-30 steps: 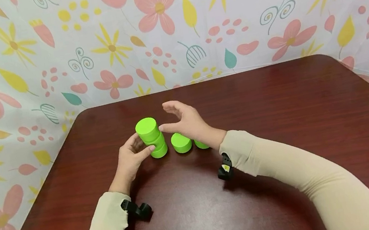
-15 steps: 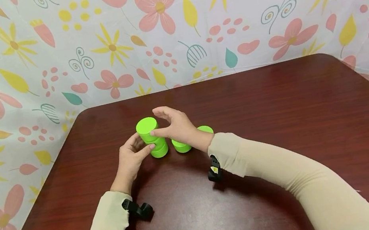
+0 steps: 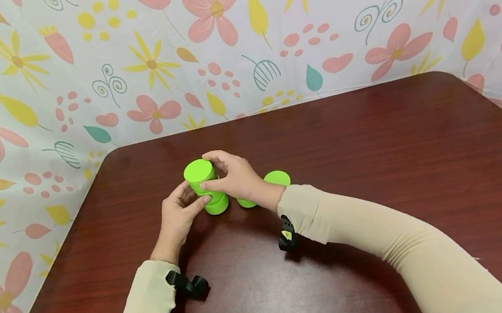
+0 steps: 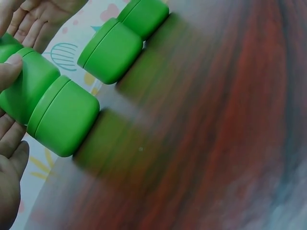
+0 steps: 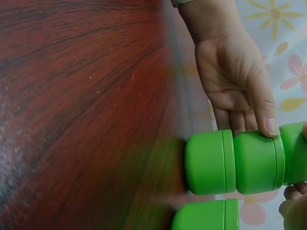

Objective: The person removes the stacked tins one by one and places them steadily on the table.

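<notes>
Three bright green lidded jars stand in a stack on the table: a bottom jar (image 3: 218,207), a middle jar (image 5: 259,163) and a top jar (image 3: 198,171). My left hand (image 3: 176,217) grips the middle jar from the left, its thumb pressing near the lid seam. From the right, my right hand (image 3: 237,178) holds the top jar between thumb and fingers. The right wrist view shows the left thumb (image 5: 271,126) plainly, while the top jar runs partly out of frame. Part of the right hand (image 4: 45,19) shows beyond the stack in the left wrist view.
Two more green jars stand right of the stack: a nearer jar (image 3: 248,202), partly covered by my right wrist, and a farther jar (image 3: 277,178). They rest on a glossy dark red wooden table (image 3: 379,158). A flowered cloth (image 3: 231,33) hangs behind it.
My right hand has moved left to the top jar and its fingers have closed around it. The farther loose jar has come into view. My left hand stays on the stack.
</notes>
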Motion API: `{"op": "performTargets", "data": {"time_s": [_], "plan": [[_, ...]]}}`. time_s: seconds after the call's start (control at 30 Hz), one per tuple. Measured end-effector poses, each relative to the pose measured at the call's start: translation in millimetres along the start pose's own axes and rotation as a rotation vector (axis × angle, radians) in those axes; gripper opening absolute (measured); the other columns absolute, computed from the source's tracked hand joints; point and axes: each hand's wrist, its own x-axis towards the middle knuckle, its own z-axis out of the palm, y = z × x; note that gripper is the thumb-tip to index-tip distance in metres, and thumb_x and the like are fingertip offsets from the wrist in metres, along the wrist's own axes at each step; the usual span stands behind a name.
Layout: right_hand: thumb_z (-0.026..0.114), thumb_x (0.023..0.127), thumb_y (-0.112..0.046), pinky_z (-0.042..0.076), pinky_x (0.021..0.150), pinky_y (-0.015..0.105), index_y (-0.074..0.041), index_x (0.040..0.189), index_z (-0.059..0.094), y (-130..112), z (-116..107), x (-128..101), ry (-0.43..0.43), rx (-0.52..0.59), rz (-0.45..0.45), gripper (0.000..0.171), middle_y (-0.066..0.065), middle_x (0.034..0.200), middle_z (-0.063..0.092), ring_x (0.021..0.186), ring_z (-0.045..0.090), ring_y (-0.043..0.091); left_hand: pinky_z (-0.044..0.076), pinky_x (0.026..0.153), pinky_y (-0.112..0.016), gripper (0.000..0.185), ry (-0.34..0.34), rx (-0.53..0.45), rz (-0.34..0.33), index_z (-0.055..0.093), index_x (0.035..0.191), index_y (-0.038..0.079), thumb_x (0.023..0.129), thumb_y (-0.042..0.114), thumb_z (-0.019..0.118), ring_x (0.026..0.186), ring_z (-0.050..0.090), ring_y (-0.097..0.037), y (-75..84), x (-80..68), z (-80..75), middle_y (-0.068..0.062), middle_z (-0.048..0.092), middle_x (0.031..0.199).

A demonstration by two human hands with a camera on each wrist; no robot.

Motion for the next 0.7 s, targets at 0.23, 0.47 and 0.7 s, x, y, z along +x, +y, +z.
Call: {"op": "performTargets", "data": {"time_s": [0.23,0.47,0.7], "plan": [[0.074,0.079,-0.015,0.044,0.096,0.035,-0.008,0.13,0.05,-0.5,1.7,-1.3,0.022,-0.017,-0.001,0.057,0.005,0.127,0.056,0.118,0.054,0.02,0.05,0.082,-0.021,0.052,-0.017,0.039,0.012,0.051,0.13,0.001,0.081,-0.001,0.068,0.102,0.06,-0.008,1.3,1.3,-0.7,-0.023,0.057,0.121],[0.074,0.079,-0.015,0.045,0.094,0.037,-0.006,0.13,0.049,0.2,3.5,-0.6,0.031,-0.015,0.0,0.057,0.006,0.124,0.058,0.115,0.055,0.02,0.05,0.083,-0.021,0.052,-0.031,0.057,0.02,0.05,0.131,0.001,0.082,0.0,0.068,0.103,0.059,-0.009,0.0,2.4,-1.7,-0.023,0.057,0.122],[0.076,0.077,-0.016,0.047,0.093,0.034,-0.008,0.129,0.05,1.1,5.2,-2.5,0.062,-0.013,-0.004,0.058,0.006,0.123,0.059,0.113,0.057,0.019,0.05,0.081,-0.02,0.053,-0.038,0.071,0.009,0.049,0.131,0.001,0.082,0.001,0.068,0.101,0.059,-0.005,0.3,1.8,-2.7,-0.024,0.056,0.123]]}}
